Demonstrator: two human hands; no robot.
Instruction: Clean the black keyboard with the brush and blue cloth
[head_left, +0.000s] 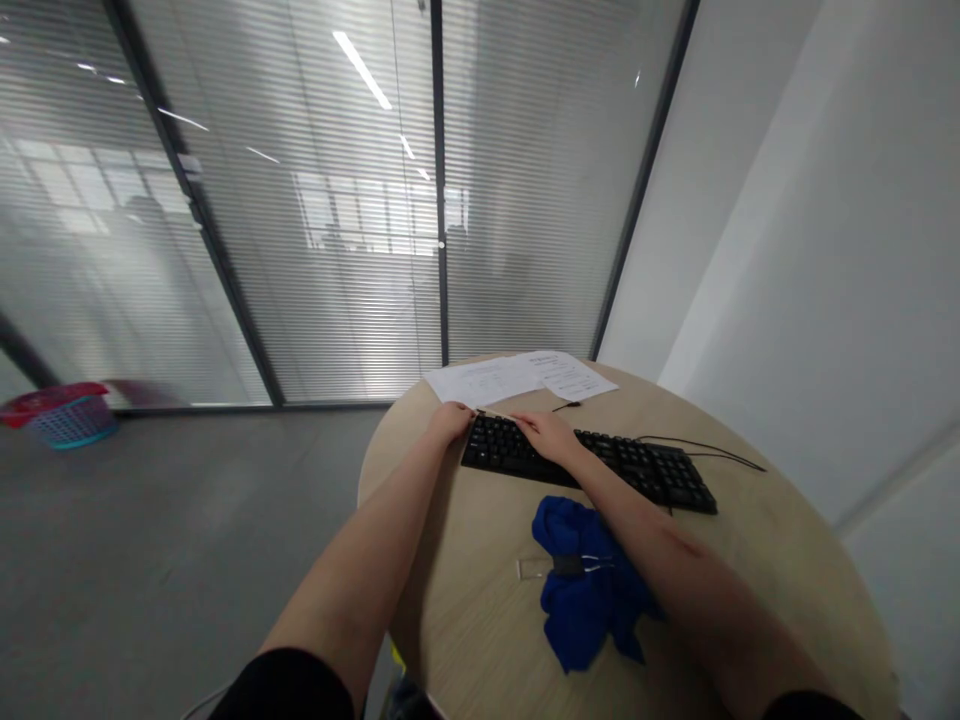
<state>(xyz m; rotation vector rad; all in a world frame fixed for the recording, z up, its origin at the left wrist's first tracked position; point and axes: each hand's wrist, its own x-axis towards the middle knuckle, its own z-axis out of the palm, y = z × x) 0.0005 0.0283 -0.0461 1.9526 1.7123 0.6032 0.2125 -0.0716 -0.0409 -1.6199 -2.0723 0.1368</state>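
Observation:
A black computer keyboard (630, 462) lies at a slant across the round wooden table (465, 560). My left hand (450, 422) is closed at its upper left corner, the fingertips against the edge. Over the keys reaches my right hand (546, 434), its fingers pressed together near the keyboard's upper edge. What they pinch, if anything, is too small to make out. A crumpled blue cloth (577, 610), gathered in a black binder clip (568, 566) with wire handles, lies below the keyboard, partly under my right forearm.
Printed paper sheets (495, 381) lie at the table's far edge. Beside them is a small black cable end (572, 404), and a black cable (712, 446) loops out at the right. A red and blue plastic basket (75, 420) stands on the floor at left. Glass panels with blinds (345, 250) rise behind.

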